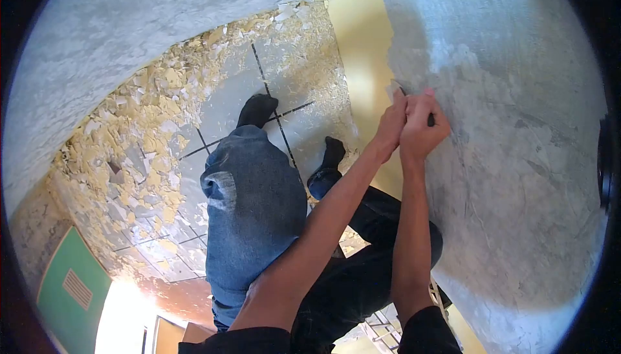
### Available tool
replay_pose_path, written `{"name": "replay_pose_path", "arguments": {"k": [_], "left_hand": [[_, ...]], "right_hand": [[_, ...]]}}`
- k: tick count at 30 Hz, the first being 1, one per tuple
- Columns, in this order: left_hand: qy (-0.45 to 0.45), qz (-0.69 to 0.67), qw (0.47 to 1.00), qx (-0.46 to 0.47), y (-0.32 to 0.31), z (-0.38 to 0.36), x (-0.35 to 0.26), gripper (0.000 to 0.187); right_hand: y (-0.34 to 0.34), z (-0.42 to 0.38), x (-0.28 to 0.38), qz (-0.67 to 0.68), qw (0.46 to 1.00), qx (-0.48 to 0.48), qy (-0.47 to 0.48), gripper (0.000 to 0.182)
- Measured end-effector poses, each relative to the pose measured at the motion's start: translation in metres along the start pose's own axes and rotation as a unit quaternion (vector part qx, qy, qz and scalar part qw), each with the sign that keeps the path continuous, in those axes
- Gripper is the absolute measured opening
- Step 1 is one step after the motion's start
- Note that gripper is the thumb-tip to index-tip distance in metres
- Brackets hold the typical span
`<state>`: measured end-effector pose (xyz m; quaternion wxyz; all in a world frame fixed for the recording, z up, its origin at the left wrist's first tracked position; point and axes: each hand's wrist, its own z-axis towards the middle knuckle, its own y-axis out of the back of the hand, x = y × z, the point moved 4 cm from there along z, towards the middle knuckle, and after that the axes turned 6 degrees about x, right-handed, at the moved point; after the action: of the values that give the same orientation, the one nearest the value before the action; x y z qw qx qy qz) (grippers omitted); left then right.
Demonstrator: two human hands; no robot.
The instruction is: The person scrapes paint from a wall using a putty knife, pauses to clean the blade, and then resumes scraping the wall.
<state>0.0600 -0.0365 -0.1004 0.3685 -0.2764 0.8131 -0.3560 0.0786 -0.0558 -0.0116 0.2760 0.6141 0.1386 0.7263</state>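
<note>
Both hands are closed together on a scraper (392,87), its thin blade against the wall where yellow paint (362,50) meets bare grey plaster (517,140). My left hand (391,126) grips near the blade, its thumb or finger lying along the tool. My right hand (424,124) wraps around what looks like the dark handle (431,120), which shows between the fingers. Most of the scraper is hidden by the hands.
Peeled paint flakes (149,153) cover much of the tiled floor (226,95). My legs in jeans (259,192) are below. A green panel (74,286) with a vent-like patch stands at lower left. A ladder-like metal frame (385,331) shows at the bottom.
</note>
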Motion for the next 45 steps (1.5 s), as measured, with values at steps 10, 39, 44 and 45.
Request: {"name": "replay_pose_path", "arguments": {"k": [10,39,44,45], "left_hand": [[-0.283,0.399,0.869,-0.072,-0.006,0.003,-0.004,0.050],[-0.111,0.116,0.987,-0.008,0.000,-0.010,-0.015,0.043],[-0.091,0.125,0.988,-0.011,0.002,-0.006,-0.012,0.045],[-0.123,0.135,0.983,-0.009,0.002,-0.005,-0.009,0.047]], "right_hand": [[-0.003,0.005,0.020,-0.006,0.995,-0.046,0.093,0.035],[-0.008,-0.004,0.023,-0.028,0.997,-0.020,0.071,0.031],[-0.002,-0.008,0.002,0.036,0.998,-0.019,0.055,0.031],[-0.008,-0.009,0.002,-0.010,0.995,-0.023,0.095,0.031]]}}
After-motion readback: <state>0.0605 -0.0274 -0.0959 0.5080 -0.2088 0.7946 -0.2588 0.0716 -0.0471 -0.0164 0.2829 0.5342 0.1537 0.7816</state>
